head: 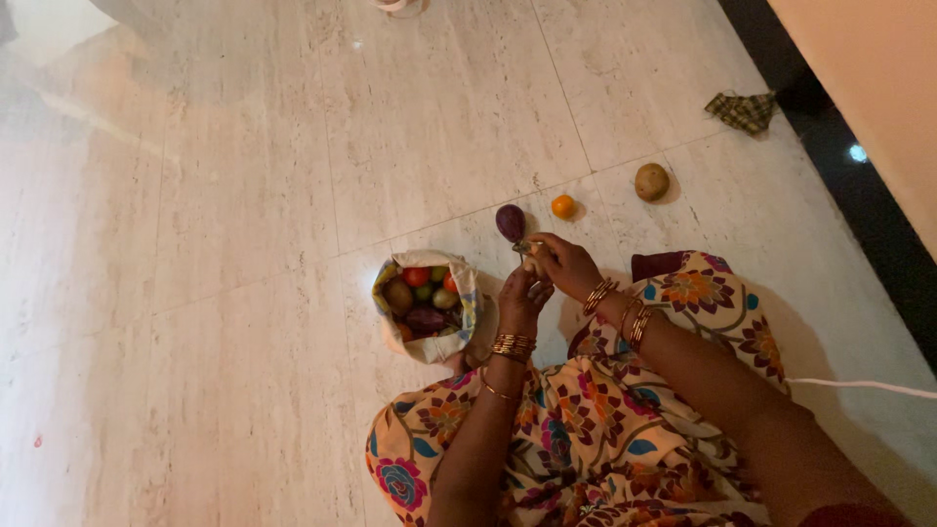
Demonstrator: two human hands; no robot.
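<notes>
1. The person sits on a pale stone floor (244, 195), and both hands meet just above the lap, beside an open cloth bag (429, 304) full of vegetables.
2. The left hand (522, 301) has its fingers curled shut around the lower part of a small pale item (532, 256); the hands hide too much of the item to tell what it is.
3. The right hand (566, 265) pinches the same item from above, fingers closed on it.
4. A purple brinjal (509, 222) lies on the floor, touching or just beyond the held item. I cannot tell which.
5. An orange tomato (563, 206) and a brown potato (651, 182) lie apart on the floor, farther out.
6. As I judge it, the work goes well if the left hand keeps a firm, steady hold low down while the right does the fine work, with the item kept over the floor and clear of the brinjal.
7. A checked cloth (744, 110) lies well away by the dark edge, and a white cord (859, 386) runs along the right.
</notes>
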